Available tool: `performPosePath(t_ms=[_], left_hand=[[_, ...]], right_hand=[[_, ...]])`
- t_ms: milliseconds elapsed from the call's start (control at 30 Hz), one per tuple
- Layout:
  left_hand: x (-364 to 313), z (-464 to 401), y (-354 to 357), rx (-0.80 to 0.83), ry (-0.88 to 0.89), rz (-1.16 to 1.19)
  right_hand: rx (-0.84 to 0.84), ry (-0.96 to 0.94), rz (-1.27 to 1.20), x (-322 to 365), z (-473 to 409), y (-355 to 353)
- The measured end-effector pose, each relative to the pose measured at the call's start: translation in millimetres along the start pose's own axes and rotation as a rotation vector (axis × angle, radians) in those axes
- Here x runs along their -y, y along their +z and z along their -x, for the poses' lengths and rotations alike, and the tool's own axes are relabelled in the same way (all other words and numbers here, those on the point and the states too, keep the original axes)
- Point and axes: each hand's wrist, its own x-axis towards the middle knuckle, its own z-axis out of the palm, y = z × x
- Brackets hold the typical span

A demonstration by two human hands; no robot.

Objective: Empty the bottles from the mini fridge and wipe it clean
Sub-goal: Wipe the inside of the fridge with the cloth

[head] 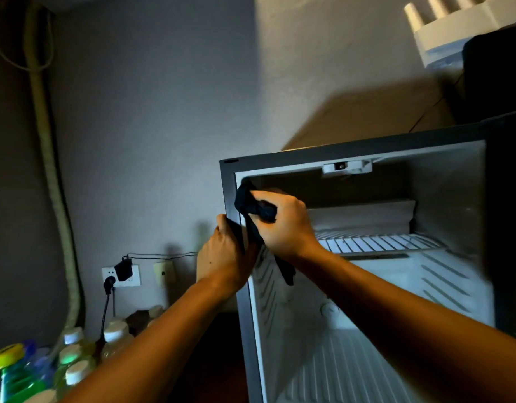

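Fridge: mini fridge [367,158] stands open at right, its white cavity showing no bottles; a wire shelf [376,242] sits midway up.
Bottles: bottles [73,362] stand grouped on the floor at lower left, well apart from the fridge.
Cloth: dark cloth [255,207] is bunched at the upper left corner of the cavity, a loose tail hanging down along the left inner wall.
Right hand: right hand [283,225] has its fingers clenched round the bunched cloth, pressing it toward that corner.
Left hand: left hand [225,257] grips the fridge's left front edge, fingers curled round the frame.
Stage: emptying looks done; wiping appears under way, near the top.
Handling: cloth is soft and light, and will fold and slip, so a full-fist hold on the wad suits it; the trailing end could snag on the shelf wires.
Fridge body: stiff, probably light enough to shift, so bracing the frame seems wise.
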Motion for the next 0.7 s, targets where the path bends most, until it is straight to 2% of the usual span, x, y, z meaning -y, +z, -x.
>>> performPosePath(t_ms=[67, 133, 233, 300, 367, 467, 567, 700], left_hand=[[-1, 9, -1, 0.005, 0.034, -0.045], [0, 19, 0, -0.072, 0.117, -0.093], [0, 39, 0, -0.260, 0.298, -0.153], [0, 54, 2, -0.292, 0.483, -0.179], [3, 71, 9, -0.267, 0.635, -0.217], [8, 97, 22, -0.096, 0.672, -0.188], [3, 124, 40, 0.212, 0.526, -0.165], [-13, 149, 77, 0.458, 0.404, -0.295]], right_hand=[[0.102, 0.039, -0.036, 2, 1, -10], [0.183, 0.160, -0.170, 2, 1, -18], [0.118, 0.347, -0.275, 1, 16, -22], [0.081, 0.476, -0.342, -1, 35, -21], [0.126, 0.593, -0.437, -7, 56, -21], [0.285, 0.764, -0.514, -26, 86, -25], [0.557, 0.822, -0.288, -48, 108, -38], [0.654, 0.955, -0.192, -88, 137, -47]])
